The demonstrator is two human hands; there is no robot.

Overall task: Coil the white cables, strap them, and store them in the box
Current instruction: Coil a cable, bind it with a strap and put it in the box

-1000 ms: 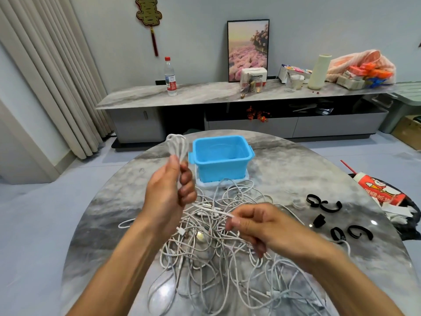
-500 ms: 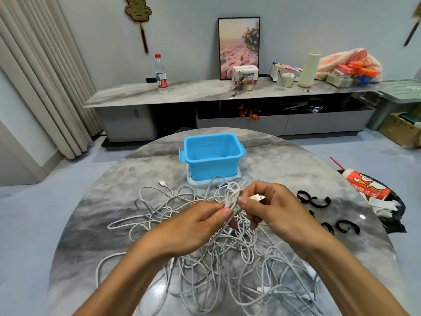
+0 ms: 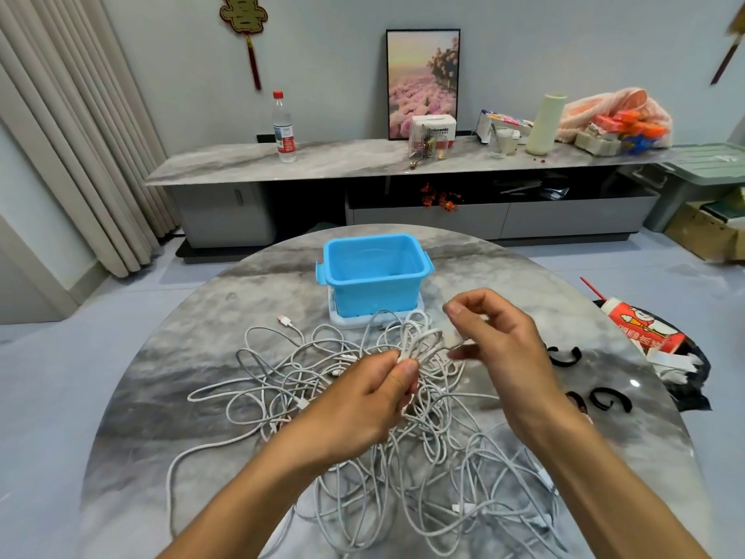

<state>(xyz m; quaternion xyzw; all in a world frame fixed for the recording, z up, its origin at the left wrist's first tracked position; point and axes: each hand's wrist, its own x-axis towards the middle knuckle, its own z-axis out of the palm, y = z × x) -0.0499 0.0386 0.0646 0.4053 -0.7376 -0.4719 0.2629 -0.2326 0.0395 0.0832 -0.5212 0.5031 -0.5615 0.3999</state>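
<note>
My left hand point(image 3: 365, 401), forearm reaching in from bottom centre, has its grip clenched on a small looped bundle point(image 3: 419, 344) of white cable, thumb and forefinger pinching the bundle's near end. My right hand point(image 3: 496, 344) is raised just right of the bundle, fingers curled; motion blur hides whether its grip holds the cable end. The tangled white cables point(image 3: 403, 457) sprawl across the round marble bench point(image 3: 169, 397) beneath both wrists. The blue box point(image 3: 373, 276) stands open behind them. Black straps point(image 3: 608, 399) lie at right. A low sideboard point(image 3: 363, 165) spans the far wall.
</note>
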